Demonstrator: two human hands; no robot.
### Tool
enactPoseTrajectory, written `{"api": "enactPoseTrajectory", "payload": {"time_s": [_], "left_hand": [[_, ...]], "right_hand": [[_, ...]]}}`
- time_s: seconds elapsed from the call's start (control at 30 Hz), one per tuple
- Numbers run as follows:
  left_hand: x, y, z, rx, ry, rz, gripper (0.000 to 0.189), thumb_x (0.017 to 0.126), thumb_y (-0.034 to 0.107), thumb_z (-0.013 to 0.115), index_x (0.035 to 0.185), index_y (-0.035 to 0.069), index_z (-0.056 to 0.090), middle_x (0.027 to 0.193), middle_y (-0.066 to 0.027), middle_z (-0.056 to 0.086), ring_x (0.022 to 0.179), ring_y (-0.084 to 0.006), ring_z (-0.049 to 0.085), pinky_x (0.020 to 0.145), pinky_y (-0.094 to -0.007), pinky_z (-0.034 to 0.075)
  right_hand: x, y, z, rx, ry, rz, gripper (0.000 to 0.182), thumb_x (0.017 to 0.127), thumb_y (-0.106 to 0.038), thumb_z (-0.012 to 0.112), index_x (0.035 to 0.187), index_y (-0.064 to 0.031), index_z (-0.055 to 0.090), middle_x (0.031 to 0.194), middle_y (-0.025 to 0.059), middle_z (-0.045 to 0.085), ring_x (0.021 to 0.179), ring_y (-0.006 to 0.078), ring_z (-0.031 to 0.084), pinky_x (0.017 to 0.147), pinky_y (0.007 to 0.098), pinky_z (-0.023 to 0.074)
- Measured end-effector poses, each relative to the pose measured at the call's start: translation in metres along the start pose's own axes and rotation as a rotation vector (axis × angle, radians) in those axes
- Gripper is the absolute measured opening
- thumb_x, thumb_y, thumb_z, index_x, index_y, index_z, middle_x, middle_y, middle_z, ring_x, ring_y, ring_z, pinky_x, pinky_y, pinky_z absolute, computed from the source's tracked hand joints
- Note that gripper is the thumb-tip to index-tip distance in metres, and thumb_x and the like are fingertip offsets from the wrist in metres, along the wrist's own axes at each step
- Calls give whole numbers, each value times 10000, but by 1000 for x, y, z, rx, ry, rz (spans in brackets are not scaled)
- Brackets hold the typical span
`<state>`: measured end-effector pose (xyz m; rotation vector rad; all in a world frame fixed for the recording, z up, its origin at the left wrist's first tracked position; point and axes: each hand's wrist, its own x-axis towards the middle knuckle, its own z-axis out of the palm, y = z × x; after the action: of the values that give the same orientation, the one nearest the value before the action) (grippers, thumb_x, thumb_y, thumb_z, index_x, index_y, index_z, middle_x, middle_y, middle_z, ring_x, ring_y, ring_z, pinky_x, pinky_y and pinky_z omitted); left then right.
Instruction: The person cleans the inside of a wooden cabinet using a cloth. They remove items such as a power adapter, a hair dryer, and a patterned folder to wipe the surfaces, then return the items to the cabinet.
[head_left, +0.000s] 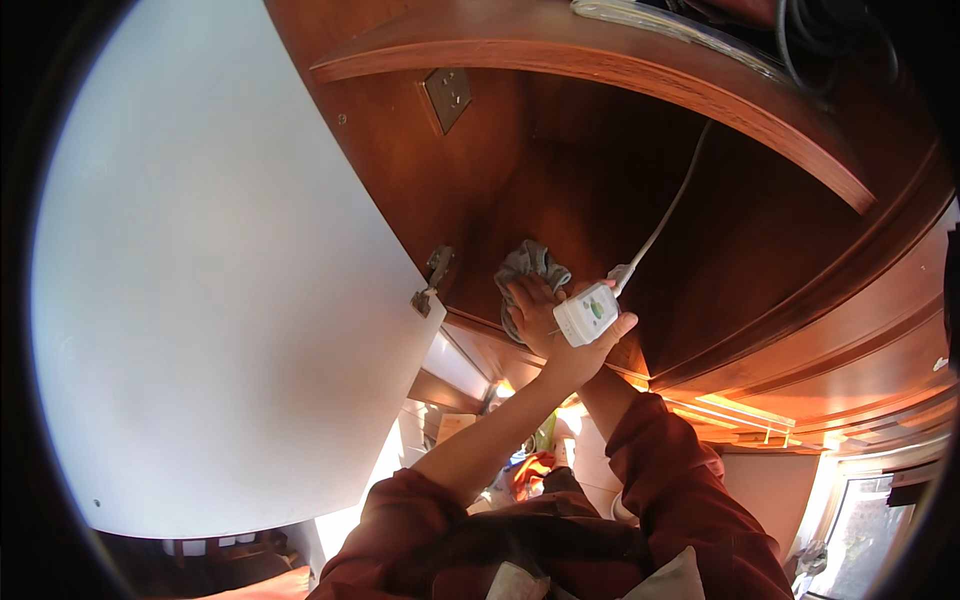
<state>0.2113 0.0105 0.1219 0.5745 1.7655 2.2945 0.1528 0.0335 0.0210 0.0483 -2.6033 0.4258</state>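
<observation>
My forearms cross in front of an open wooden cabinet. My left hand (581, 364) reaches to the right and holds a white extension socket block (589, 315) with a coloured mark on its face. A white cable (675, 202) runs from the block up behind the shelf. Beneath and to the left of it, my right hand (534, 319) presses a crumpled grey cloth (529, 261) onto the cabinet's wooden bottom board (480, 281), near the front edge. The block partly hides the fingers of both hands.
A white-faced door (225, 300) stands open at left on a metal hinge (433, 277). A wall socket (448, 97) is set in the side panel. Above my hands runs a curved-looking wooden shelf (570, 52) holding a clear plastic item (675, 26) and dark cables (802, 45).
</observation>
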Motion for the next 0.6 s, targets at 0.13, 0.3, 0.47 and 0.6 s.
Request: {"api": "enactPoseTrajectory", "payload": {"time_s": [0.13,0.3,0.47,0.6], "left_hand": [[-5,25,5,-90,-29,-46,451,778,168,691,1134,27,453,811,0,525,738,-83,503,685,-218,430],[-8,41,3,-56,-11,-75,439,792,145,675,1150,34,449,765,3,526,621,-66,494,566,-197,439],[-14,36,-7,-109,-4,-110,440,828,107,578,1215,7,393,767,-36,552,596,-90,493,537,-218,416],[2,23,-11,-269,4,-114,432,827,245,639,1150,30,449,764,-25,546,615,-85,505,537,-208,419]], "right_hand": [[40,41,11,-129,76,166,450,836,-324,463,1233,-120,408,1262,83,369,1129,267,359,939,412,304],[53,142,11,222,138,567,505,885,-305,370,1342,-102,300,1425,111,226,1330,277,178,1070,405,194],[-6,103,-63,-154,278,369,440,783,-118,507,1211,-103,403,1353,132,331,1298,297,238,1040,433,250],[-60,79,-81,-137,193,379,504,788,-174,537,1259,-71,390,1310,149,383,1242,329,322,1012,430,286]]}}
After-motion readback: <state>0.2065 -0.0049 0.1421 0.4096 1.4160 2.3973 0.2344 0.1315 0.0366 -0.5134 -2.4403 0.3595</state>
